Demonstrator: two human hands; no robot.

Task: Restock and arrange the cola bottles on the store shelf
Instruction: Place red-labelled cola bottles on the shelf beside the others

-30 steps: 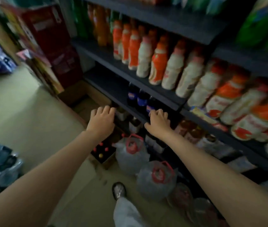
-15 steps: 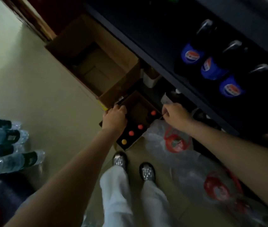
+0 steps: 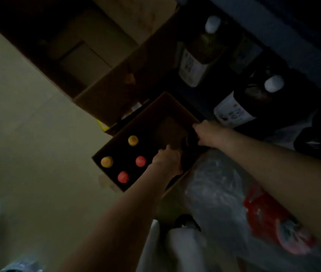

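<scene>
Centre frame, open brown cardboard box point(image 3: 177, 104) on the floor: left hand point(image 3: 166, 159) reaches inside, grip too dark to tell. Right hand point(image 3: 206, 132) wraps a dark cola bottle point(image 3: 192, 139) at the box's right edge. Four red and yellow bottle caps point(image 3: 123, 176) show lower left. Upper right, white-capped dark jugs point(image 3: 253, 99); labels blurred, unreadable.

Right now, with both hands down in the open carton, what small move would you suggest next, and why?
Probably lift out the dark bottle that the right hand appears to grip at the carton edge; the left hand is inside too, and four capped bottles remain.
</scene>
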